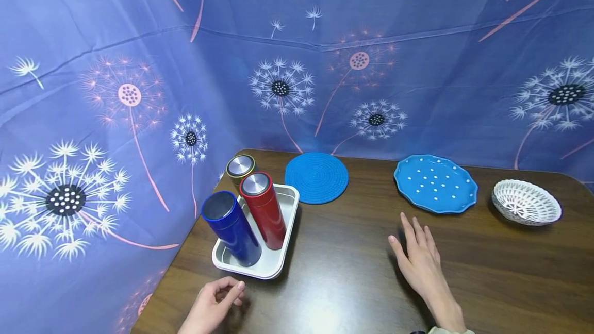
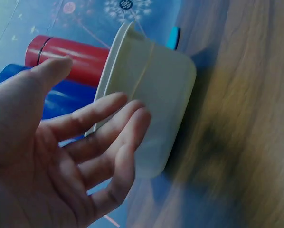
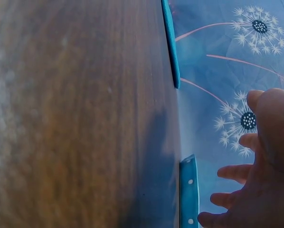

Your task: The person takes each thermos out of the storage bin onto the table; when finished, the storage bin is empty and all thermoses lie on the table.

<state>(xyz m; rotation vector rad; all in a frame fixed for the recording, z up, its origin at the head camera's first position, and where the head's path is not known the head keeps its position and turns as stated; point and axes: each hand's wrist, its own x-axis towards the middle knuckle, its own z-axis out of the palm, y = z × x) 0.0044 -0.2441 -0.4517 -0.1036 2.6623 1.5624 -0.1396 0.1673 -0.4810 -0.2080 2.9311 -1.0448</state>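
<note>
I see 3 flasks: a blue flask (image 1: 232, 228), a red flask (image 1: 263, 210) and a dark, gold-rimmed flask (image 1: 240, 168), on a silver-white tray (image 1: 274, 264). Farther right lie a plain blue mat (image 1: 316, 177), a white-dotted blue plate (image 1: 435, 184) and a white lattice basket (image 1: 526, 202), all on a dark brown table (image 1: 352, 282).

I sit at a dark brown wooden table (image 1: 352, 272). A big blue cloth (image 1: 297, 66) with white and pink dandelion flowers hangs behind it and along my left side. Soft light shines on the wood.
</note>
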